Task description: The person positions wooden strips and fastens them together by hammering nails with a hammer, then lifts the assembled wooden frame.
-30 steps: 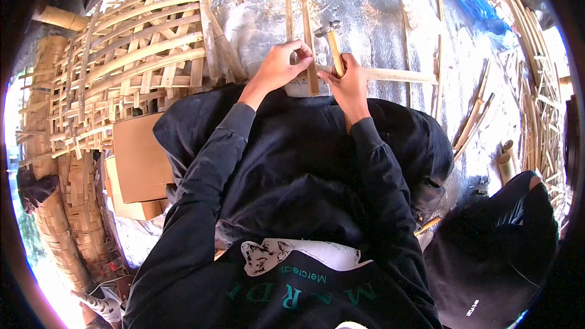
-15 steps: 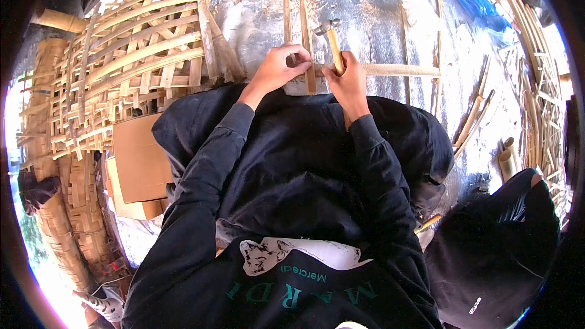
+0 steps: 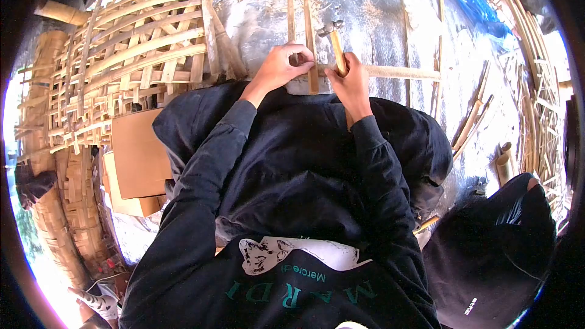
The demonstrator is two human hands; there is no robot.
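My right hand (image 3: 353,85) is wrapped round the wooden handle of a hammer (image 3: 337,47), whose metal head points up and away from me. With thumb and finger brought together, my left hand (image 3: 279,70) pinches at the edge of an upright bamboo strip (image 3: 309,24); whatever lies between the fingertips is too small to make out. Left of that strip runs a second bamboo strip (image 3: 290,12), its lower end hidden behind my left hand. A bamboo crosspiece (image 3: 402,72) extends to the right from behind my right hand.
A woven bamboo lattice (image 3: 146,42) stands at the left above a cardboard box (image 3: 137,152). Blue plastic (image 3: 475,6) and bundled bamboo strips (image 3: 536,103) lie to the right. Another person in dark clothing (image 3: 487,256) sits close on my right. Grey sheeting (image 3: 256,0) covers the ground ahead.
The view has shifted slightly. The hammer and both hands keep nearly the same position against the bamboo strips.
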